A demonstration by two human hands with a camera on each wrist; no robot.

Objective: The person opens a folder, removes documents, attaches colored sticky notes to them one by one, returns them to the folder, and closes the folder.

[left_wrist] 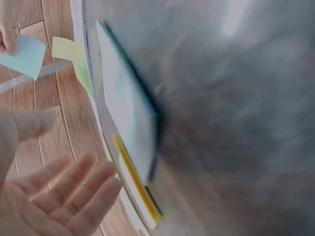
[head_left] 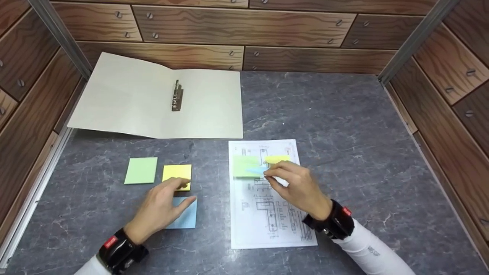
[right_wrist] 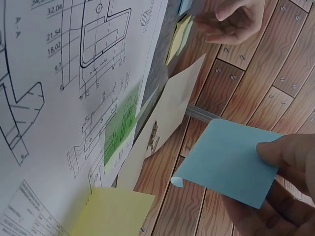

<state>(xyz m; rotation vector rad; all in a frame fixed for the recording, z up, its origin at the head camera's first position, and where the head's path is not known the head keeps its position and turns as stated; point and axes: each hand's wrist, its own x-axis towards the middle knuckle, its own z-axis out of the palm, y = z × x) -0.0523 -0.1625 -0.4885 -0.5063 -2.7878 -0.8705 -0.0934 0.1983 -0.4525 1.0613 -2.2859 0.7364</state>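
Observation:
My right hand point(head_left: 300, 185) pinches a single blue sticky note point(right_wrist: 226, 160) between thumb and fingers, over the upper part of a printed technical drawing point(head_left: 244, 229). One corner of that note curls in the right wrist view. On the sheet sit a green sticky note point(head_left: 242, 164) and, to its right, a yellow sticky note point(right_wrist: 115, 209) whose free end lifts off the paper. My left hand point(head_left: 156, 208) hovers with spread fingers, nothing held, over the blue pad point(head_left: 187, 218) and the near edge of the yellow pad point(head_left: 175, 172), partly covering both.
A green pad point(head_left: 140, 170) lies left of the yellow one. Behind the pads an open cream folder point(head_left: 208, 103) lies flat, its metal clip point(head_left: 177, 97) near the fold. Wood-patterned walls point(head_left: 244, 28) enclose the grey marbled table point(head_left: 344, 126) at back and sides.

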